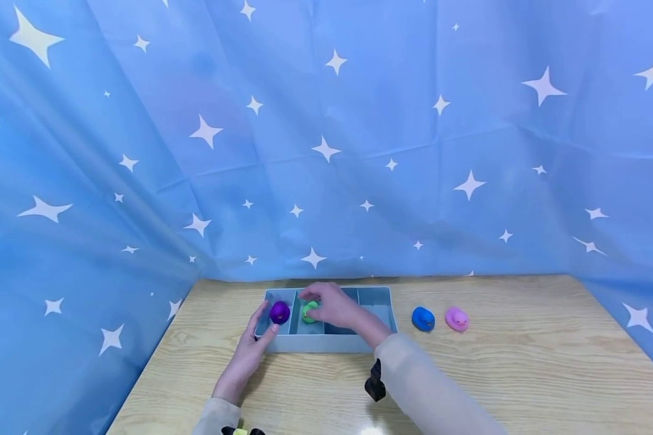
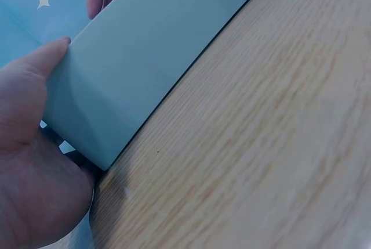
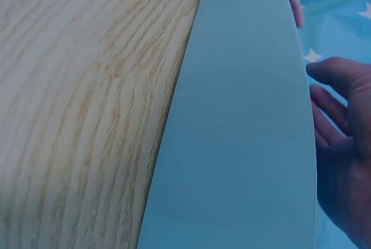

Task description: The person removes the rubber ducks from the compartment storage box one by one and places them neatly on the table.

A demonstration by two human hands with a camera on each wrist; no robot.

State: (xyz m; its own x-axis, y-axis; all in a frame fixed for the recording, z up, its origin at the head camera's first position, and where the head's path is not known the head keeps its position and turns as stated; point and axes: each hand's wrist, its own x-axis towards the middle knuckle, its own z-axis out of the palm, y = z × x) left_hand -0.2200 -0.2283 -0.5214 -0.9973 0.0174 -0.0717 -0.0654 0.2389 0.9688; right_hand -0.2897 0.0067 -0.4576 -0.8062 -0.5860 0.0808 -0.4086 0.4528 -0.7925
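A light blue divided box (image 1: 320, 344) stands on the table. My left hand (image 1: 252, 347) holds its left end, with the thumb on the front corner and the fingers along the outer side. The left wrist view shows that thumb (image 2: 51, 57) at the rim. A purple rubber duck (image 1: 279, 312) sits in the leftmost compartment. Over the compartment beside it is my right hand (image 1: 332, 306), its thumb and fingers around a green rubber duck (image 1: 308, 312). Whether they pinch the duck is unclear; in the right wrist view the box wall (image 3: 243, 115) hides it.
To the right of the box, a blue rubber duck (image 1: 423, 319) and a pink rubber duck (image 1: 457, 319) lie on the wooden table (image 1: 500, 374). A blue curtain with white stars (image 1: 381, 121) hangs behind the table and down its left side.
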